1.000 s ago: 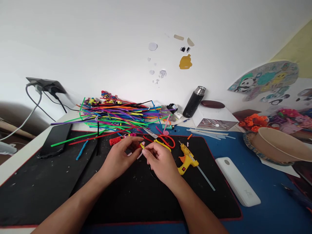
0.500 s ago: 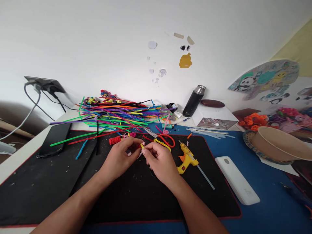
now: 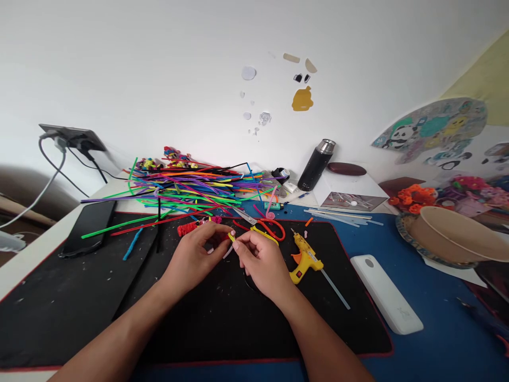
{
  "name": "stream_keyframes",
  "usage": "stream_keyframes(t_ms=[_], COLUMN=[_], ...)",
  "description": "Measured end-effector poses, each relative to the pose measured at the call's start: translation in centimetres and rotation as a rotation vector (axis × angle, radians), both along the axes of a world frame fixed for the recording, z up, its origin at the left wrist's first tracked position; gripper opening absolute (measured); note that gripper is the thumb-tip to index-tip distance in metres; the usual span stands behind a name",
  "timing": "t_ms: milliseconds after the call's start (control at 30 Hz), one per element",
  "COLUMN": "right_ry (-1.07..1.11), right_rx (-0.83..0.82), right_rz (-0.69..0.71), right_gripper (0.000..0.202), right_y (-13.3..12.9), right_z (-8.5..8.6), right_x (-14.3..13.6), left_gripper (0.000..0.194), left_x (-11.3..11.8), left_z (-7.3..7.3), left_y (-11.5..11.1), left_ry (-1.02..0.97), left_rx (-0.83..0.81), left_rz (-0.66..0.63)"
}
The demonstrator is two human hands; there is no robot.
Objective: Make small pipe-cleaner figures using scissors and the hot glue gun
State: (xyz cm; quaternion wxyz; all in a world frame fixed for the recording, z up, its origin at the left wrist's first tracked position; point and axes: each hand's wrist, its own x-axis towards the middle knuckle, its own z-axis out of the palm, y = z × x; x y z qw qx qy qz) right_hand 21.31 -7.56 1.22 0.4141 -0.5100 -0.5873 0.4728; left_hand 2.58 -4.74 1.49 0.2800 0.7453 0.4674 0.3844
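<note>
Over the black mat, my left hand (image 3: 194, 252) and my right hand (image 3: 260, 260) meet at the fingertips. Both are closed on a small yellow pipe cleaner piece (image 3: 231, 237), pinched between thumbs and forefingers; most of it is hidden by the fingers. Just behind my left hand lies a red coiled pipe cleaner piece (image 3: 186, 228). Scissors with red-orange handles (image 3: 274, 230) lie open-bladed behind my right hand, beside a yellow-handled tool (image 3: 262, 233) that is partly covered. To the right of my right hand rests a yellow hot glue gun (image 3: 305, 257) with a glue stick in its back.
Many coloured pipe cleaners (image 3: 199, 185) are heaped along the wall. A phone (image 3: 89, 228) lies at the left, a white power bank (image 3: 386, 294) at the right. A black flask (image 3: 317, 165), a white box (image 3: 350, 193) and a bowl (image 3: 461, 233) stand farther back.
Both hands stay together on the yellow piece. The fingers have shifted slightly, and a little more of the piece shows between them.
</note>
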Motion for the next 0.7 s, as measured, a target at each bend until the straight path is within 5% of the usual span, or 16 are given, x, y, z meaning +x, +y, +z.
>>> stream_keyframes(t_ms=[233,700], right_ry=[-0.007,0.026], right_rx=[-0.012,-0.033], right_rz=[0.003,0.012], right_gripper=[0.022,0.021], right_y=[0.0,0.1], right_z=[0.2,0.5], right_x=[0.1,0.4], left_gripper=[0.021,0.034], left_x=[0.1,0.1], left_z=[-0.1,2.1], left_y=[0.1,0.4], left_ry=[-0.063,-0.440], left_rx=[-0.096,-0.529], left_rz=[-0.005,-0.155])
